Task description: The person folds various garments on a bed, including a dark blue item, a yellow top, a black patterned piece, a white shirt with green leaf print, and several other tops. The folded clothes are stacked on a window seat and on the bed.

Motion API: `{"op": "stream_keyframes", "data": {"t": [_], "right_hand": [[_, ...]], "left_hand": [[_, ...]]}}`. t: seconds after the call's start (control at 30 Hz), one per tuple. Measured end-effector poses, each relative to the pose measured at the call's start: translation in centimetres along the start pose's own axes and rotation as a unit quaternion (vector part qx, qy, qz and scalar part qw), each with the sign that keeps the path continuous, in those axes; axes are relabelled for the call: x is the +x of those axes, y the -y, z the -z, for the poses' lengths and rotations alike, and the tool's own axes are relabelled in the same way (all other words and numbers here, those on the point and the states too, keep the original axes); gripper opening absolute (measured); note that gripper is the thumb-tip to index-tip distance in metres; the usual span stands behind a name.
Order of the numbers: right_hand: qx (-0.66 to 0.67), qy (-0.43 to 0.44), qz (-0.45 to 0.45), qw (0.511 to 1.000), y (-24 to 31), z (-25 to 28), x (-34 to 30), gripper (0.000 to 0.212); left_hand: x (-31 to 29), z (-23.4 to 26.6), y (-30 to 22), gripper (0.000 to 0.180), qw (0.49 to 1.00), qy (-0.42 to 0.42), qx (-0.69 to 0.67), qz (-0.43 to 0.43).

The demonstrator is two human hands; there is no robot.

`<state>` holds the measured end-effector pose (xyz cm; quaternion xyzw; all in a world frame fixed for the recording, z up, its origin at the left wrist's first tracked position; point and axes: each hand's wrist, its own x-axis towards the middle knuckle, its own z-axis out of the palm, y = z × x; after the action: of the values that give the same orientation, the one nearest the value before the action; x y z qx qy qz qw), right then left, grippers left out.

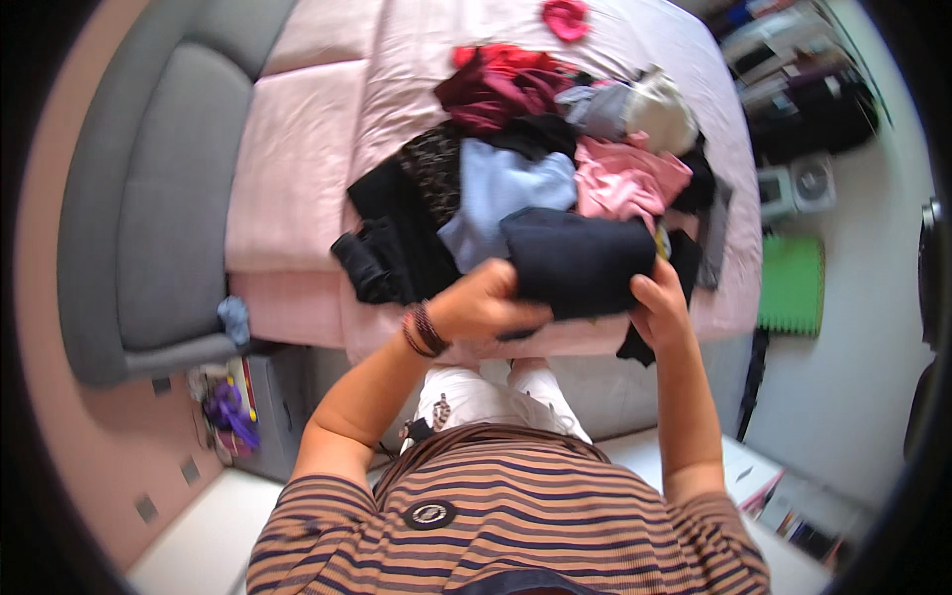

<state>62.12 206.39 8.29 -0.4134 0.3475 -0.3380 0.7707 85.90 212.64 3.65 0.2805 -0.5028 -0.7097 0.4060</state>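
Note:
A dark navy folded garment is held up in front of me, over the near edge of the bed. My right hand grips its right edge, thumb on top and fingers underneath. My left hand is closed at its lower left corner; motion blurs these fingers a little. Just beyond lie a light blue garment and a crumpled pink garment, both partly covered by the dark one. Black clothes are spread to the left of them.
The pile continues with a maroon garment, a red one and a cream one. All rest on a pink bed sheet. A grey padded headboard stands at left. A green notebook-like item is at right.

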Motion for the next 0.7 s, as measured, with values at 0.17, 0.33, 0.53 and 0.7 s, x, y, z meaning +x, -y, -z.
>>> {"op": "stream_keyframes", "data": {"t": [0.17, 0.33, 0.53, 0.7], "right_hand": [[-0.247, 0.006, 0.004, 0.969, 4.6, 0.3, 1.6, 0.037], [-0.192, 0.003, 0.213, 0.958, 11.1, -2.9, 2.0, 0.03], [-0.111, 0.069, 0.201, 0.971, 15.7, -6.0, 2.1, 0.033], [-0.334, 0.056, 0.243, 0.909, 17.2, -7.1, 3.1, 0.049]], "left_hand": [[6.1, 0.9, -7.6, 0.021, 0.989, -0.134, -0.066, -0.018], [7.3, 0.8, -14.1, 0.034, 0.991, -0.059, 0.006, -0.123], [7.5, -1.0, -17.9, 0.044, 0.972, -0.153, 0.125, -0.127], [8.0, 0.3, -22.5, 0.033, 0.966, -0.15, 0.034, -0.207]]}}
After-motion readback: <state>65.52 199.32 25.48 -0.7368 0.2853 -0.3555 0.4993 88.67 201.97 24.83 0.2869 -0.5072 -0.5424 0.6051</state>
